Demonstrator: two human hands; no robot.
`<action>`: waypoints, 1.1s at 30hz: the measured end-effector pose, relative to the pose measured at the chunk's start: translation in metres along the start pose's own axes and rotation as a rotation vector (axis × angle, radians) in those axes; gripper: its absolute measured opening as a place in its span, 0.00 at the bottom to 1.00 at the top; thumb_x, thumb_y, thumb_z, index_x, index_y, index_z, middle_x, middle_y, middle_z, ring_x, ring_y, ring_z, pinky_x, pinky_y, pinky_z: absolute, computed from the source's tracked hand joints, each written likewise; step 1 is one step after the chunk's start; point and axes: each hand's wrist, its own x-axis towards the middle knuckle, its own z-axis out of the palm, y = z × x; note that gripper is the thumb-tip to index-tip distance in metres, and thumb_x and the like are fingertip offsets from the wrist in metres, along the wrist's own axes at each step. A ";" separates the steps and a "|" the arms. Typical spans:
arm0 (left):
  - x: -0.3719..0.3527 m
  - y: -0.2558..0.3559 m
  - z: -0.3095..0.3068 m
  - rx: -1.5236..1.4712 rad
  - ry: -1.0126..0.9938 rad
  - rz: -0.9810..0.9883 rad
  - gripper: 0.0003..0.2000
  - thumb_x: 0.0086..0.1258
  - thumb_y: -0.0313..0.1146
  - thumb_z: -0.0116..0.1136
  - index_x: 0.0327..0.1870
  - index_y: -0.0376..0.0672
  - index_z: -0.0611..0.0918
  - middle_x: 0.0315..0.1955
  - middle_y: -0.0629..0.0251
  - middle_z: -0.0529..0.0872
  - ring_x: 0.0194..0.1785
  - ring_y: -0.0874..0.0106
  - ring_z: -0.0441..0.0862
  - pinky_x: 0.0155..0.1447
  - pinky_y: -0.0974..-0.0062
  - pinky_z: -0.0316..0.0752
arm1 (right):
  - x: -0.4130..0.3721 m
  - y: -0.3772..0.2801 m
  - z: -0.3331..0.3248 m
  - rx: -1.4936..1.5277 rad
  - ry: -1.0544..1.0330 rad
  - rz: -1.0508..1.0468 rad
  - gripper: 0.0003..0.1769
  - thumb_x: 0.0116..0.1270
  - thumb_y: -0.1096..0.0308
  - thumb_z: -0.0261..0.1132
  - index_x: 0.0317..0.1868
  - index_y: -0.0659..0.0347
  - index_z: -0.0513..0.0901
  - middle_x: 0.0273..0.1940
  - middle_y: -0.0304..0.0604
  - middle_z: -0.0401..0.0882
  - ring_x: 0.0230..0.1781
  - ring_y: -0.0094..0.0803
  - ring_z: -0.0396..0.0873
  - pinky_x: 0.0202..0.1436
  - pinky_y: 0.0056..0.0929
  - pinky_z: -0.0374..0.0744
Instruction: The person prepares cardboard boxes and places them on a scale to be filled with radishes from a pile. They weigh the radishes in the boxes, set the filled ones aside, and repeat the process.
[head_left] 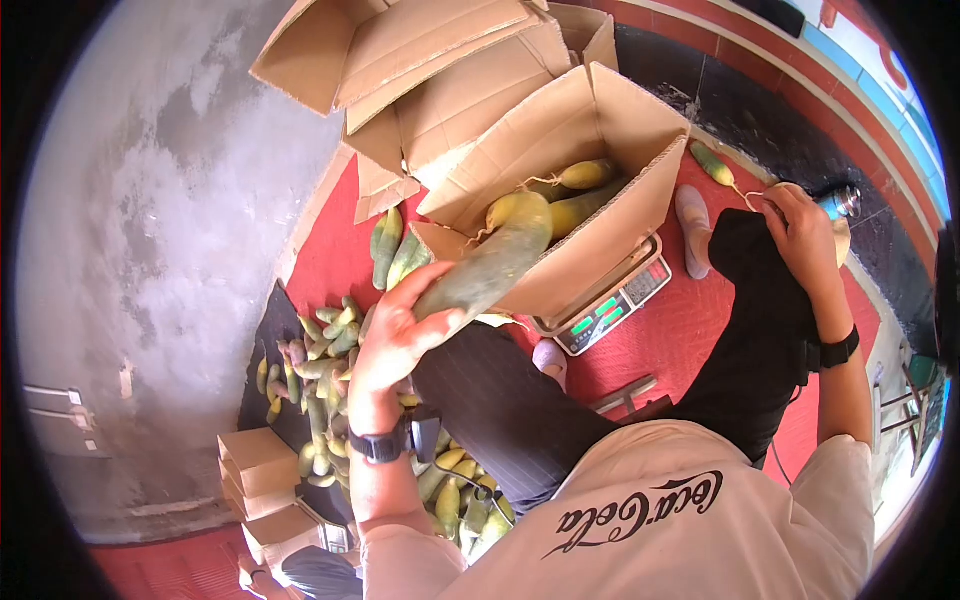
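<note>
My left hand [400, 335] is wrapped around a large green-and-yellow cucumber [490, 260], its far end over the edge of an open cardboard box [610, 240]. Inside the box lie several yellowish cucumbers [588, 175], some with thin strings or stems on them. The box sits on a digital scale [612, 312] with lit green displays. My right hand [800, 230] is by my right knee, fingers pinched at the end of a thin pale string [750, 194]. That string runs toward a smaller green cucumber [711, 162] on the floor.
More open cardboard boxes [470, 90] stand behind. A heap of cucumbers [325, 390] spreads along my left side on the red floor covering [320, 250]. Smaller boxes [262, 470] and another person's arm [262, 578] show at lower left. A grey wall [180, 250] bounds the left.
</note>
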 end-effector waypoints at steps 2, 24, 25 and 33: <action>0.022 0.014 0.009 0.043 -0.058 -0.044 0.25 0.60 0.33 0.65 0.58 0.33 0.73 0.46 0.65 0.79 0.50 0.77 0.74 0.54 0.78 0.70 | -0.001 -0.002 -0.001 0.010 0.011 0.008 0.06 0.60 0.71 0.63 0.35 0.64 0.79 0.32 0.50 0.79 0.34 0.50 0.78 0.37 0.42 0.75; 0.038 -0.029 0.006 0.322 0.121 0.112 0.15 0.70 0.25 0.50 0.57 0.34 0.76 0.52 0.59 0.81 0.58 0.72 0.75 0.62 0.74 0.68 | -0.003 0.004 -0.004 0.043 -0.048 0.068 0.07 0.62 0.72 0.62 0.39 0.65 0.79 0.34 0.51 0.79 0.36 0.48 0.79 0.38 0.38 0.75; 0.027 -0.032 0.003 0.368 0.192 0.084 0.14 0.72 0.25 0.48 0.56 0.32 0.76 0.50 0.59 0.82 0.56 0.73 0.76 0.61 0.75 0.69 | -0.001 0.004 -0.004 0.016 -0.041 0.042 0.07 0.62 0.71 0.62 0.39 0.65 0.79 0.34 0.51 0.79 0.36 0.48 0.79 0.38 0.38 0.75; -0.029 -0.074 0.009 0.304 0.476 0.001 0.13 0.73 0.30 0.51 0.53 0.35 0.78 0.47 0.62 0.82 0.52 0.75 0.76 0.59 0.77 0.68 | 0.001 0.002 0.000 0.010 -0.037 0.012 0.08 0.62 0.69 0.62 0.38 0.64 0.80 0.33 0.50 0.79 0.33 0.48 0.80 0.36 0.39 0.76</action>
